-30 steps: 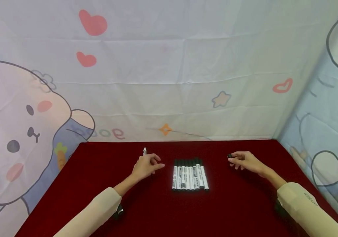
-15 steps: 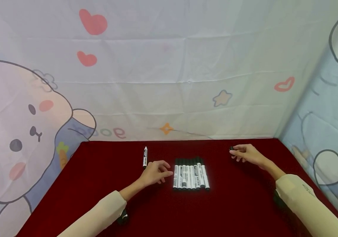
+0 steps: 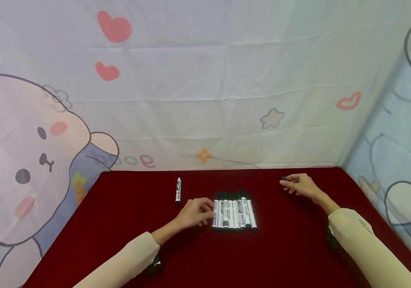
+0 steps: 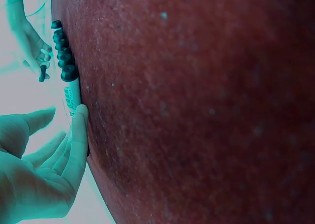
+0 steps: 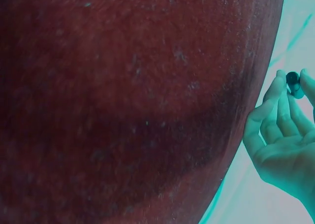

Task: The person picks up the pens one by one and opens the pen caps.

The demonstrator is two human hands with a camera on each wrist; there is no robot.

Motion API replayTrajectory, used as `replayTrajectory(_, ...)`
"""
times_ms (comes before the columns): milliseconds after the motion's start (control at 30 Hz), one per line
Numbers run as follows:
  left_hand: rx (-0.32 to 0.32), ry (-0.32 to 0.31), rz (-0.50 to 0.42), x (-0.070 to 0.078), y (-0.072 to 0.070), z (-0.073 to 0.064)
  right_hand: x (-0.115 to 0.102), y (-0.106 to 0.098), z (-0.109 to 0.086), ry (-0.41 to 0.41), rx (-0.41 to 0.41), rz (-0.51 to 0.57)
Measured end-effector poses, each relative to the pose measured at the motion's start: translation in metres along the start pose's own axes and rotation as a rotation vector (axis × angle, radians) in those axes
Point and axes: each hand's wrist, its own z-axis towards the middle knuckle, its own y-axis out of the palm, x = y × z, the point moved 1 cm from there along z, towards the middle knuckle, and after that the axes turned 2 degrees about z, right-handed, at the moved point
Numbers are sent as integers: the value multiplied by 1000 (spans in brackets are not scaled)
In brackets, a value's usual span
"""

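Several white markers [image 3: 231, 216] with black caps lie side by side in a row, caps pointing away. At the row's left end is my left hand [image 3: 193, 212], fingers loosely bent. In the left wrist view one fingertip reaches the nearest marker [image 4: 72, 93], while the thumb stands apart from it. Between thumb and fingertips my right hand [image 3: 300, 185] pinches a small black marker cap [image 3: 282, 179], off to the right of the row. The right wrist view also has this cap [image 5: 294, 84] at the fingertips. An uncapped marker [image 3: 178, 191] lies behind my left hand, its white tip pointing away.
A dark red cloth [image 3: 284, 248] covers the table. Behind it hangs a pale printed curtain [image 3: 176, 120], and another panel [image 3: 399, 160] closes the right side. Dark wrist devices [image 3: 155, 265] show under the cuffs.
My left hand has moved right and nearer, from beside the uncapped marker to the row's left end. The uncapped marker now shows fully. My right hand has moved slightly away from me, still pinching the cap.
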Motion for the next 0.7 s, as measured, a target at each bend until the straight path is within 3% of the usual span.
replayTrajectory(400,-23,16,24,3,3,5,7,2,11,54,175,-55)
replayTrajectory(700,-22,-40,67,5,7,8,10,2,16,128,199,-79)
